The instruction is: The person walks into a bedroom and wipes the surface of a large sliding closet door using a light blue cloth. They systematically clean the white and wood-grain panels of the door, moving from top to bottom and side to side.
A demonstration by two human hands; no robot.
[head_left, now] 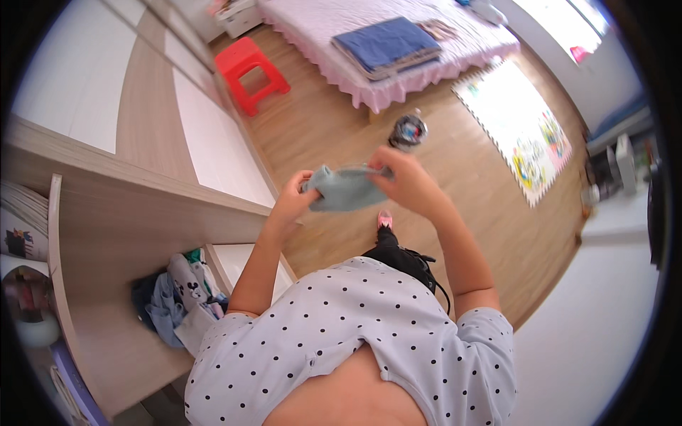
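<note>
A small grey-green piece of cloth [347, 192] is stretched between my two hands in front of my body, above the wooden floor. My left hand [293, 199] grips its left end, the fingers partly tucked into the fabric. The right end is pinched in my right hand [406, 181], which is slightly blurred. What kind of garment the cloth is, I cannot make out. Below on my left, a heap of clothes [186, 295] in blue, white and grey lies in an open compartment of the wooden cabinet [106, 326].
A red plastic stool [249, 71] stands by the wardrobe doors [206, 128]. Ahead is a bed [305, 18] with a pink cover and a folded blue quilt [387, 44]. A dark round object [408, 132] sits on the floor, left of a foam play mat [508, 106].
</note>
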